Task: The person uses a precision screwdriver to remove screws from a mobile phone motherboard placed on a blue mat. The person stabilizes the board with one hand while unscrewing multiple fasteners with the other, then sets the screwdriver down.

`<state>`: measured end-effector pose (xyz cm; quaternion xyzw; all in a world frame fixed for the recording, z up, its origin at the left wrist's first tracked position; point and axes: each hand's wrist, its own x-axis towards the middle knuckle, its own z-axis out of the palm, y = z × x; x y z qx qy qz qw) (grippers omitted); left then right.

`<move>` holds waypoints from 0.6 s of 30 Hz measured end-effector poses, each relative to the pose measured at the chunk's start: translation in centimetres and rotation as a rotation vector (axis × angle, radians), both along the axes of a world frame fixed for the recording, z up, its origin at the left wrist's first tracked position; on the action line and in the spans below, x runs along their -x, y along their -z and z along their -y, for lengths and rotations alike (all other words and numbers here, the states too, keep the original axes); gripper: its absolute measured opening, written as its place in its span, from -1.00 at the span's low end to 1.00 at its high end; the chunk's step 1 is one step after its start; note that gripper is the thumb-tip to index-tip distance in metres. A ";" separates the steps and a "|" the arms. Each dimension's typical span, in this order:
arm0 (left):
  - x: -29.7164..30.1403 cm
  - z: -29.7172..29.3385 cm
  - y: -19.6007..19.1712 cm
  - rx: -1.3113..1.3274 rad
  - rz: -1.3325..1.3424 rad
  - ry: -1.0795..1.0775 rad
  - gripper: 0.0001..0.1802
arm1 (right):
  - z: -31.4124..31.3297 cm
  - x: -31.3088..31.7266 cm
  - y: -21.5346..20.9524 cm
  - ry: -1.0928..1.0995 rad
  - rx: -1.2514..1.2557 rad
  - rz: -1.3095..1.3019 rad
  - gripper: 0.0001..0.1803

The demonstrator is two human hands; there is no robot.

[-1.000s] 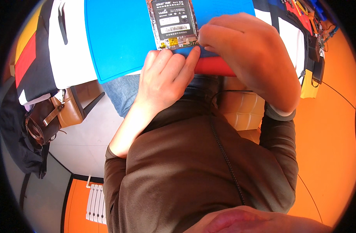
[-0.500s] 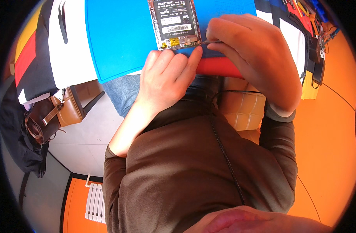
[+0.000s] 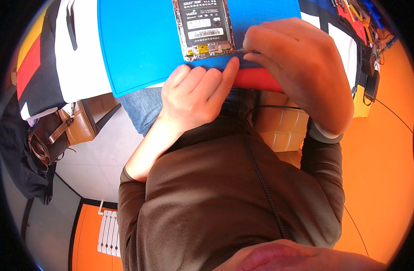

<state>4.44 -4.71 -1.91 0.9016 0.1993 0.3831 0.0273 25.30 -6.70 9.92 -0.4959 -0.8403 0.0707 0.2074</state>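
Observation:
A phone with its back off (image 3: 204, 32) lies on the blue mat (image 3: 141, 45). Its black battery fills most of the frame, and a circuit board strip with yellow tape (image 3: 202, 49) runs along the near end. My right hand (image 3: 302, 67) pinches a thin tool (image 3: 240, 50), its tip by the phone's near right corner. Most of the tool is hidden by the fingers, so its kind is unclear. Just below the phone rests my left hand (image 3: 193, 92), forefinger stretched toward that corner, the other fingers loosely bent. Nothing shows in it; the thumb is hidden.
A red roll-like edge (image 3: 257, 78) borders the mat on the near side. Tools and cables (image 3: 374, 34) crowd the far right. Striped cloth (image 3: 40, 58) covers the table's left, with a brown leather bag (image 3: 78, 124) below it.
My left hand has drawn back slightly from the phone's near edge, leaving a small gap. My right hand has shifted a little to the right and nearer, still pinching the tool.

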 end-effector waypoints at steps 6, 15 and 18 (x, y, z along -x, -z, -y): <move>0.0 -0.1 0.2 0.017 0.002 0.004 -0.63 | 0.2 -0.2 -0.6 0.032 0.076 0.089 -0.63; 0.0 -0.1 0.3 0.044 0.026 0.005 -0.58 | 0.0 0.1 0.1 -0.029 0.009 -0.014 -0.62; 0.0 -0.1 0.3 0.052 0.029 0.002 -0.58 | 0.3 -0.1 -0.5 0.069 0.134 0.135 -0.62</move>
